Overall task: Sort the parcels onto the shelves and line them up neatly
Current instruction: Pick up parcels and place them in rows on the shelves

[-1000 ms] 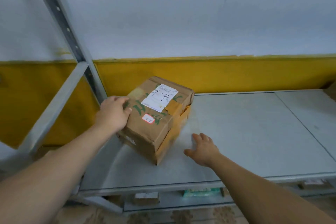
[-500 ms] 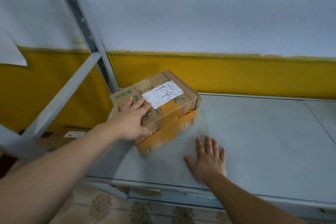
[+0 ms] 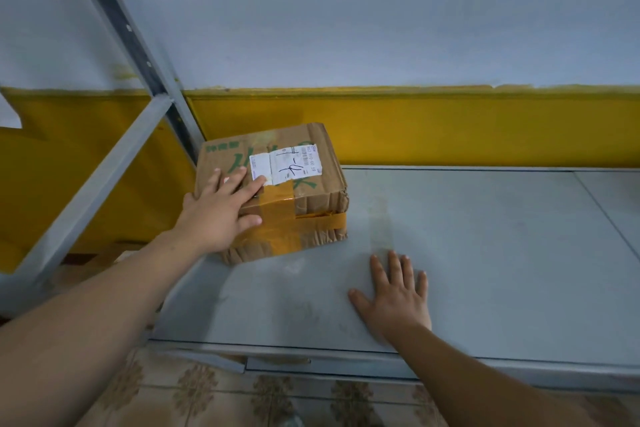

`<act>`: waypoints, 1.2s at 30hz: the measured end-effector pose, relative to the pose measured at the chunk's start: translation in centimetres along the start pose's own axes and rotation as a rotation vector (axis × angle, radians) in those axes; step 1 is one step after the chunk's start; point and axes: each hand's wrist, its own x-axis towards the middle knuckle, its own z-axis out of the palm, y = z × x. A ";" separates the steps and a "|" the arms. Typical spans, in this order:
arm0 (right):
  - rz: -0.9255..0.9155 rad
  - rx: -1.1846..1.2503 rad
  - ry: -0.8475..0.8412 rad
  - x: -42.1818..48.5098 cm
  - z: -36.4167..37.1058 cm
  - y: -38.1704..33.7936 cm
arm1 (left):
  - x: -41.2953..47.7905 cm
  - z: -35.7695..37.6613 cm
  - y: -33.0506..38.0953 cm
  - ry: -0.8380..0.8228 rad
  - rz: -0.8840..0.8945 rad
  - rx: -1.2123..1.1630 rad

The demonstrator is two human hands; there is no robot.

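1. The fingers (image 3: 239, 180) of the left hand (image 3: 216, 215) lie spread and nearly flat on the top face of the brown corrugated cardboard parcel (image 3: 277, 191), their tips reaching the near-left corner of its white printed shipping label (image 3: 287, 166). The thumb presses against the parcel's near side, so the hand grips the near-left top edge between thumb and fingers.

2. The fingers (image 3: 398, 270) of the right hand (image 3: 394, 298) are fanned wide and lie palm-down on the grey metal shelf surface (image 3: 485, 253). They hold nothing and are clear of the parcel, which sits to their far left.

3. The parcel stands at the far-left corner of the shelf surface, its left side close to the left edge and its rear near the back edge. It rests flat on its broad bottom face, label up.

4. Its long axis runs roughly left to right along the back edge, slightly skewed, so the right end sits a little nearer the person than a square line-up would. The label's handwritten marks read sideways from this view.

5. Strips of orange-brown packing tape (image 3: 277, 215) cross the top and wrap the near side, where the cardboard is crumpled.

6. Just beside the parcel's far-left corner rises the grey perforated steel upright (image 3: 131, 35) of the rack, with a grey slanted brace (image 3: 97, 177) meeting it.

7. Behind the shelf, the wall is pale above and has a yellow painted band (image 3: 450, 128) below.

8. Under the front edge, a patterned tile floor (image 3: 207, 399) shows.
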 end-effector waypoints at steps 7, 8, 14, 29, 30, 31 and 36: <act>0.008 -0.004 0.017 0.1 0.0 0.0 | 3.1 -1.6 -1.5 -0.015 0.026 -0.019; 0.010 -0.005 0.021 0.1 0.1 -0.1 | 3.4 -1.7 -1.6 -0.012 0.033 -0.027; 0.026 -0.010 0.030 0.2 0.3 0.0 | 4.0 -1.4 -2.7 0.016 0.103 -0.048; 0.059 -0.023 0.009 0.3 -0.1 -0.3 | 3.7 -1.2 -2.7 0.027 0.161 0.015; 0.063 -0.029 -0.019 0.5 -0.2 -0.4 | 3.4 -1.3 -2.2 0.015 0.133 0.003; 0.068 -0.032 -0.054 0.6 -0.6 -0.5 | 3.0 -1.5 -1.7 0.003 0.098 -0.022; 0.038 -0.059 -0.219 0.7 -4.5 -1.2 | -1.0 -3.0 0.5 0.035 0.029 -0.192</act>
